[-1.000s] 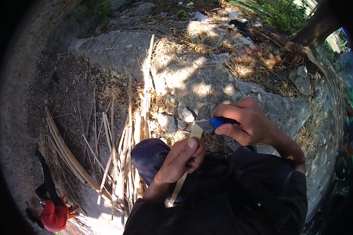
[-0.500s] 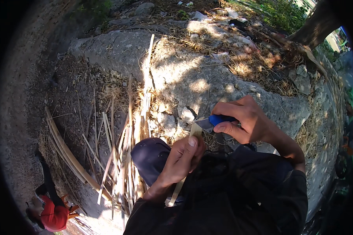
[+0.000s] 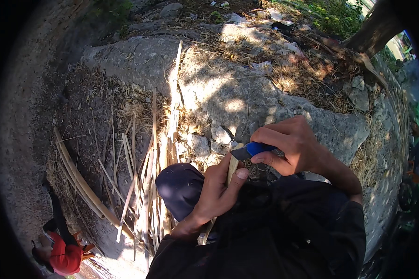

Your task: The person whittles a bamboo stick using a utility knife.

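My left hand (image 3: pixel 217 191) is closed round a pale, flat strip (image 3: pixel 233 169) that looks like split bamboo. The strip's upper end sticks out past the fingers, and its lower part runs down behind the hand. In my right hand (image 3: pixel 291 146) is a utility knife (image 3: pixel 257 149) with a blue handle. Its short grey blade lies against the strip's upper end, just above my left thumb and fingers. Both hands are over my lap, beside my dark-clothed knee (image 3: pixel 179 188).
Several long strips (image 3: pixel 146 195) lie in a heap left of my knee, near thick curved split poles (image 3: pixel 81 183). A large rock (image 3: pixel 214 86) spans the ground ahead. A tree trunk (image 3: pixel 375 30) stands far right. Someone in red (image 3: pixel 65 255) is at the lower left.
My left hand has turned and shifted its hold, with the thumb now lower and right of the strip. The strip has turned edgewise. The knife blade has tilted down onto it.
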A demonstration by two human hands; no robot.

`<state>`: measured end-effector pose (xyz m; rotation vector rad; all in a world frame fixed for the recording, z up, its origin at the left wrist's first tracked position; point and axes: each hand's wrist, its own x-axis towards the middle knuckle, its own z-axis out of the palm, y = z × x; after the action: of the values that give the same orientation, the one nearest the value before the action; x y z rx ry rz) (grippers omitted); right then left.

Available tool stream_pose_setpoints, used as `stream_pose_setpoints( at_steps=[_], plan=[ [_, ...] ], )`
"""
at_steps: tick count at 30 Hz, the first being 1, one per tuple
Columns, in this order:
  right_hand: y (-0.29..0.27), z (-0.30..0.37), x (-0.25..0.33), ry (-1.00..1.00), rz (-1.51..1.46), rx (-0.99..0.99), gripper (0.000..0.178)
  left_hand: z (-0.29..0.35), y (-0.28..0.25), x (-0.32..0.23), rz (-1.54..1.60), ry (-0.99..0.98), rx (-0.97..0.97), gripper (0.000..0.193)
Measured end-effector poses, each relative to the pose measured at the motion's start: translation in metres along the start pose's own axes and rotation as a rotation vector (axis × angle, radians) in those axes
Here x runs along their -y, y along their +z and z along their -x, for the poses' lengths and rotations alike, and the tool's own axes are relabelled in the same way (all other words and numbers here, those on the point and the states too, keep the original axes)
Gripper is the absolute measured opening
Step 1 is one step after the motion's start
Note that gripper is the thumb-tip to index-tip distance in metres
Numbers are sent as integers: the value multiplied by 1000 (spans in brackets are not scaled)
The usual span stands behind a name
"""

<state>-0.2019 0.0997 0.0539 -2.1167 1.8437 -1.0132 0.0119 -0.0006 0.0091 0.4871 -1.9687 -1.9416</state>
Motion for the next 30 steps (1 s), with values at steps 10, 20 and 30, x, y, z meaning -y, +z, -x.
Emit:
stream_pose_setpoints(
  at_steps=[10,20,30],
  plan=[
    [-3,3,-1,23,-37,38,32,-4,-9,-5,66,-69,170,35],
    [-1,3,0,34,-42,37,32,-1,-5,-7,30,-69,130,34],
    [2,1,-3,54,-47,24,27,-2,5,-8,-154,-42,-17,38]
  ],
)
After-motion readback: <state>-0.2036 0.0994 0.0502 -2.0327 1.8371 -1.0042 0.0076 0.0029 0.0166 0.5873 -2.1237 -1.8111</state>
